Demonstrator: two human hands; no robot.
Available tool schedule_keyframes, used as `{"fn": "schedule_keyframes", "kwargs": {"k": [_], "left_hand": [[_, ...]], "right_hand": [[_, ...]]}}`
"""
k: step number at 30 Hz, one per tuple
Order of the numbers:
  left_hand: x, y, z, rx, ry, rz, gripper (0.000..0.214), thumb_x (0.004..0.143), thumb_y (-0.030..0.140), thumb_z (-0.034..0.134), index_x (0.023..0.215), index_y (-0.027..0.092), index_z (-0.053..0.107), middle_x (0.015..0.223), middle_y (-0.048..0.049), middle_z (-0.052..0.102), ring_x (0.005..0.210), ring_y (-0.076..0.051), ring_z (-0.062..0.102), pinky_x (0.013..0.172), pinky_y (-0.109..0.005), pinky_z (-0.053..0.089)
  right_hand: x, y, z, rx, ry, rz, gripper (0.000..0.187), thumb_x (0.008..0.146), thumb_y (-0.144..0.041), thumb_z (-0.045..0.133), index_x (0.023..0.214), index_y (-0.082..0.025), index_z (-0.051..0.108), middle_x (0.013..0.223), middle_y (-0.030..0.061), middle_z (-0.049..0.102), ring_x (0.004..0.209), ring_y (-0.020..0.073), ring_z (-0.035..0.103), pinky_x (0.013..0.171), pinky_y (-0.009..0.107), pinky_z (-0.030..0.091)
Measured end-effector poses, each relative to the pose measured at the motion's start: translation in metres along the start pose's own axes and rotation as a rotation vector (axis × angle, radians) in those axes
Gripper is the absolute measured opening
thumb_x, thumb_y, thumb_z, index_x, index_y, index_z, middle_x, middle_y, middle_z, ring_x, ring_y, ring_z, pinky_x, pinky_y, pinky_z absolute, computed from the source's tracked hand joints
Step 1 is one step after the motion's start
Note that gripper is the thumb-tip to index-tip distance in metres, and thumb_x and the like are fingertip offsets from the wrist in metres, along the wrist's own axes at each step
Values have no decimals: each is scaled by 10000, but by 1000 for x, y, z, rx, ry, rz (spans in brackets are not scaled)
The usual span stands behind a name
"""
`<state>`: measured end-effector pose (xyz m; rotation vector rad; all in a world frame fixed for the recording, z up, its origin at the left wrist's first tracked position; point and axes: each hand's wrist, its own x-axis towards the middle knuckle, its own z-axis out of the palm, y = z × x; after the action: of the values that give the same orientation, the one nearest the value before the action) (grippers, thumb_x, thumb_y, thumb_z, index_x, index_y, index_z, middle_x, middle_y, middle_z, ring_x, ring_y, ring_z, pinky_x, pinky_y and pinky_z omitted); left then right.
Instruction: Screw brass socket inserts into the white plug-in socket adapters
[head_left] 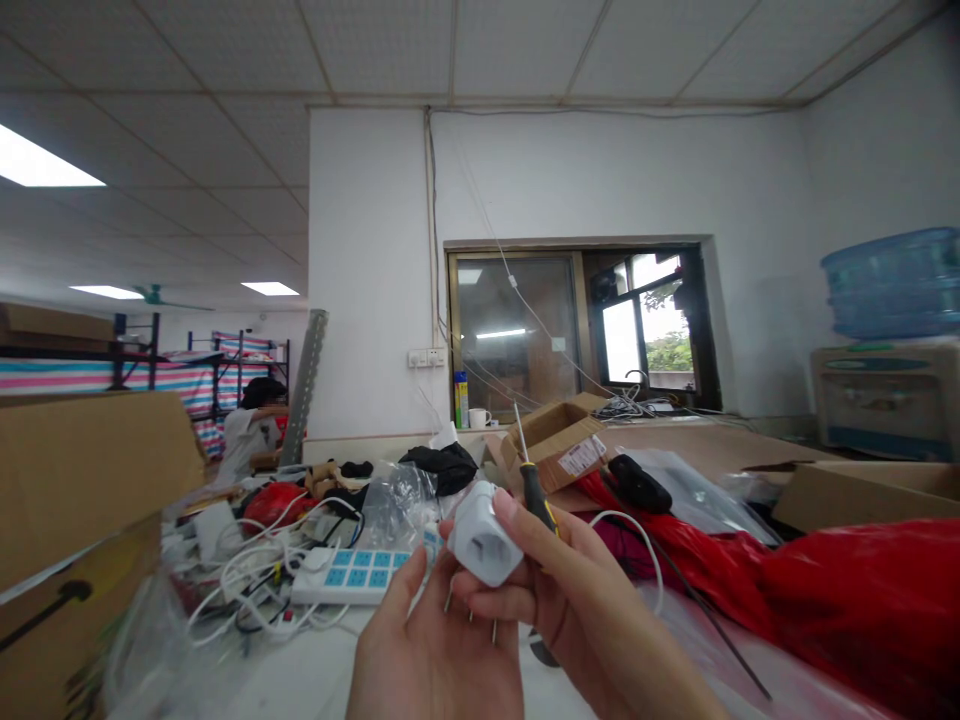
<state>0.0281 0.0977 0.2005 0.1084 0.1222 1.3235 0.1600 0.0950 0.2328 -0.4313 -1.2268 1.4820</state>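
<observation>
A white, rounded socket block [486, 540] is gripped between the thumb and fingers of my right hand [559, 565], a recessed face turned towards me. The same hand also has a screwdriver [534, 490] tucked in it, with a black and yellow handle and its shaft pointing up. Below the block, my left hand [442, 640] is palm up and cupped, thumb apart, its fingertips partly hidden behind the block. Several thin shiny pieces, perhaps screws, show against the left palm. Left of my hands lies a white power strip [307, 590] with blue sockets.
White cables [240, 590] tangle on the left beside clear plastic bags [401, 495]. A small carton [551, 440] stands behind my hands. Red plastic [862, 600] covers the right side. A large carton [90, 480] rises at the left edge. A person [251, 430] is farther back.
</observation>
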Motion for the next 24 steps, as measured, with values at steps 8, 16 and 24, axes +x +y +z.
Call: {"fn": "schedule_keyframes", "kwargs": {"k": [8, 16, 24], "left_hand": [[-5, -1, 11, -7, 49, -37, 264, 1148, 278, 472, 1150, 94, 661, 819, -66, 660, 583, -123, 625, 529, -222, 571], [-8, -9, 17, 57, 21, -20, 251, 1129, 249, 515, 1146, 95, 712, 876, -89, 698, 556, -93, 566, 499, -198, 480], [-12, -33, 26, 231, 196, 143, 176, 1060, 249, 705, 1180, 127, 746, 1004, -114, 783, 620, -123, 664, 608, -263, 582]], "right_hand": [[-2, -7, 4, 69, 90, 95, 568, 895, -515, 936, 1170, -70, 717, 1097, 210, 873, 901, 254, 894, 753, 223, 719], [2, -3, 6, -116, 164, 62, 604, 852, -615, 918, 1117, -132, 672, 932, 142, 874, 779, 272, 893, 646, 244, 710], [4, 1, -3, -531, 199, -150, 519, 934, -720, 761, 911, -252, 539, 523, -53, 673, 409, 198, 707, 410, 226, 490]]}}
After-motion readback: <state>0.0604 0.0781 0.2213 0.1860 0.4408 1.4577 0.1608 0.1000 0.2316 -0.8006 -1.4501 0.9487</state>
